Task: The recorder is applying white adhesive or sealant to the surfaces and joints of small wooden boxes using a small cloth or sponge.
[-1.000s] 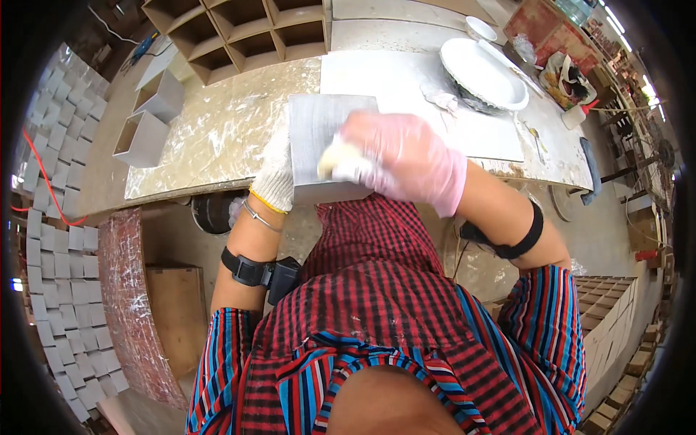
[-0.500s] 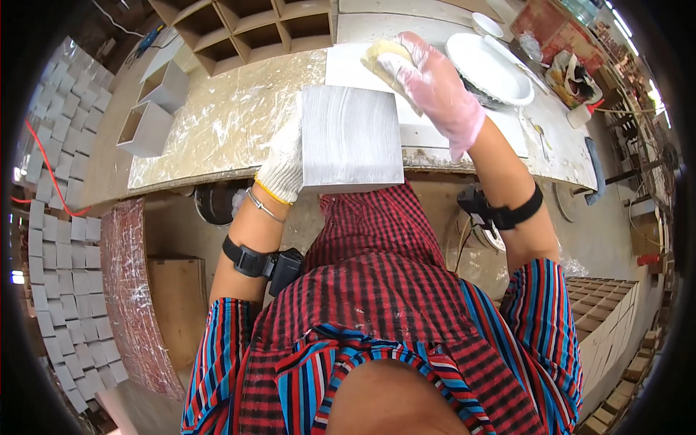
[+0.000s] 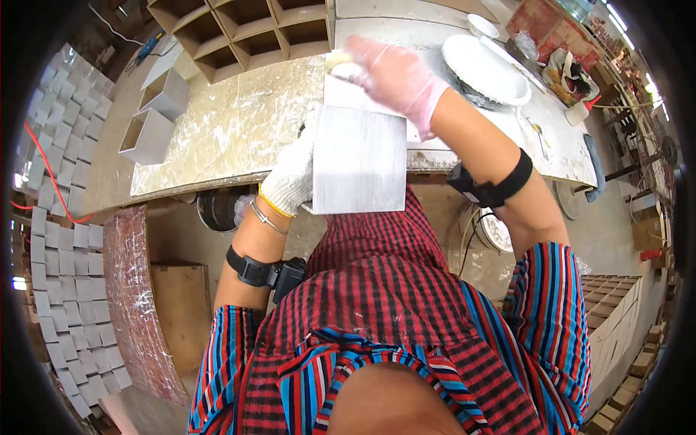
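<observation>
My left hand (image 3: 290, 174), in a white knit glove with a yellow cuff, holds a square box (image 3: 360, 159) at the table's front edge. Streaky white coating covers the box face turned up to me. Just beyond the box, my right hand (image 3: 397, 76) wears a thin translucent pink glove smeared with white. Its fingers close on a pale yellow sponge (image 3: 338, 59), partly hidden by the hand and whitened on one side. To the right of that hand lies a wide white basin (image 3: 475, 61) with white stuff in it.
Two whitish open boxes (image 3: 148, 136) stand at the table's left. A brown compartment rack (image 3: 250, 47) lies at the back. A small white bowl (image 3: 482, 26), a brush (image 3: 540, 138) and a white bottle with a red tip (image 3: 580, 111) are to the right. Many grey boxes (image 3: 69, 290) are stacked at far left.
My right hand has moved left with the sponge, to just past the box's far edge. The box in my left hand has come nearer to me and slightly right.
</observation>
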`<state>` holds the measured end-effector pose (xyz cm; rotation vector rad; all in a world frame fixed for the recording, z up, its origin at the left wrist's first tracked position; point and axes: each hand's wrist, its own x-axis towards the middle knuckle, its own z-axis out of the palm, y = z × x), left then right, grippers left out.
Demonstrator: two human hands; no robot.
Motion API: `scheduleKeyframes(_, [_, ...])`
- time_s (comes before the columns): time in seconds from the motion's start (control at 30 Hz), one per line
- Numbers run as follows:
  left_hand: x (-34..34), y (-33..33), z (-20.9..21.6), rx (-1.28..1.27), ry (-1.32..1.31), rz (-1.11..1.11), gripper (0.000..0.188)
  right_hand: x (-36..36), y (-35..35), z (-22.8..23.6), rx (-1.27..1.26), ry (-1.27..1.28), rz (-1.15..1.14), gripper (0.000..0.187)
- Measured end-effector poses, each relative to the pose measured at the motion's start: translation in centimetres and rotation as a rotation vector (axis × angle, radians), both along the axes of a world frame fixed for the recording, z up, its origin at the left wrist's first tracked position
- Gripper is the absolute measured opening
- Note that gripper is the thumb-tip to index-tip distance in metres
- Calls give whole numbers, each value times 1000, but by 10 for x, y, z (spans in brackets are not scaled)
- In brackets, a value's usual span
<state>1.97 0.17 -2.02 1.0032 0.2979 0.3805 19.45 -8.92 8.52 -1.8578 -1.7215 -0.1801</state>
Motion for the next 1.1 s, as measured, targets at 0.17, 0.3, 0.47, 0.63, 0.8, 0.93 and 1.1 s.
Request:
scheduleKeyframes(0.17, [-13, 11, -1, 180, -149, -35, 40, 29, -11, -16, -27, 1147, 260, 29])
scheduleKeyframes(0.3, [2, 7, 4, -25, -132, 74, 39, 27, -7, -40, 285, 915, 280, 31])
scheduleKeyframes(0.47, [12, -12, 24, -358, -12, 281, 44, -3, -17, -23, 196, 1315, 230, 32])
scheduleKeyframes(0.63, [12, 4, 1, 367, -285, 200, 46, -3, -16, -24, 193, 1255, 523, 32])
scheduleKeyframes(0.8, [5, 21, 6, 1637, 255, 460, 48, -12, -30, 0, 195, 1013, 387, 30])
scheduleKeyframes(0.93, [8, 1, 42, 2118, 565, 540, 48, -28, -36, 14, 163, 195, 35, 25])
scheduleKeyframes(1.1, [16, 6, 38, 1782, 443, 548, 51, -55, -31, -12, 107, -62, -123, 27])
